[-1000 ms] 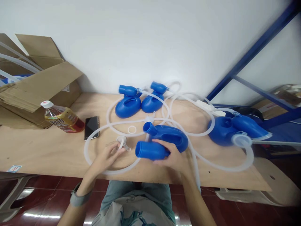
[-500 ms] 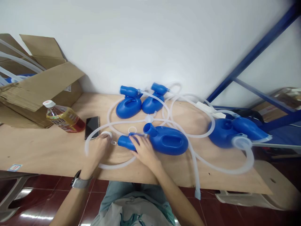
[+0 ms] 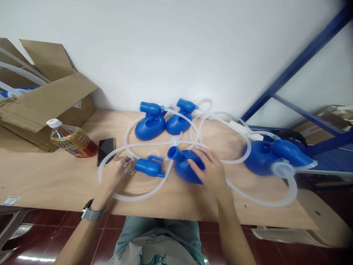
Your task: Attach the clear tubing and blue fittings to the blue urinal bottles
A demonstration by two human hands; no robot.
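My left hand (image 3: 119, 170) rests on the table with its fingers closed on a small white plastic cap (image 3: 129, 162), mostly hidden by them. My right hand (image 3: 211, 170) lies over the handle end of a blue urinal bottle (image 3: 184, 168); its fingers wrap the top, slightly blurred. This bottle lies on its side, its open neck tilted up to the left. Between my hands lies a separate blue funnel-shaped spout (image 3: 149, 167) with prongs, touching nothing I hold. A clear hose (image 3: 143, 197) loops around it.
Two blue bottles with spouts (image 3: 150, 128) stand by the wall, and another (image 3: 257, 158) lies right, with coiled hoses. To the left are a phone (image 3: 106, 149), a tea bottle (image 3: 74, 141) and an open cardboard box (image 3: 82, 110). A blue metal frame (image 3: 298, 66) rises at right.
My right hand has let go of the blue spout and moved right onto the urinal bottle. The hose end that hung over the table's front edge no longer shows there. My left hand stays with the cap.
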